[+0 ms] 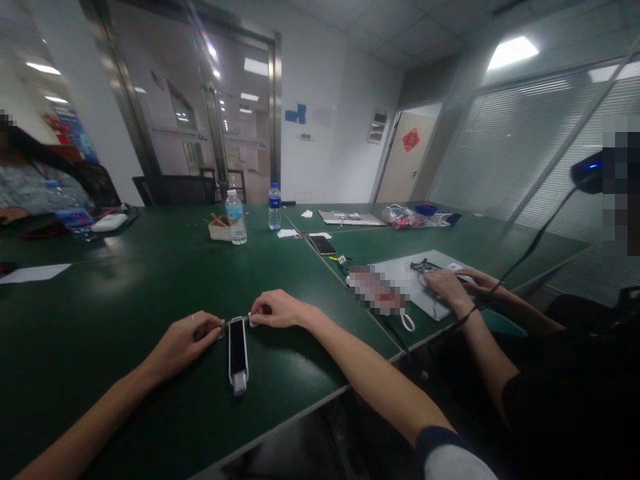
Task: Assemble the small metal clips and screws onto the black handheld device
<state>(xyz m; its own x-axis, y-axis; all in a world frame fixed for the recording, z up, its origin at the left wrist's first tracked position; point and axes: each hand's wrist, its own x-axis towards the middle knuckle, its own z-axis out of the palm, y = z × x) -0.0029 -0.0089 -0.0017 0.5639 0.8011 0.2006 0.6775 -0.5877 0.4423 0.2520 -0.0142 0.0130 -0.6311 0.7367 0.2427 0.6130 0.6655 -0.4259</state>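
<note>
A long black device with a white frame (238, 355) lies on the green table (125, 320) in front of me, its length running away from me. My left hand (186, 341) is closed in a pinch at the device's far left corner. My right hand (276, 310) is closed in a pinch at its far right corner. Something small and pale shows at each set of fingertips; I cannot make out what it is.
Two water bottles (235, 217) and a small box stand further back. A phone (323, 245) lies near the table seam. To my right another person's hands (453, 288) work on a grey mat (400, 273). A person sits at far left.
</note>
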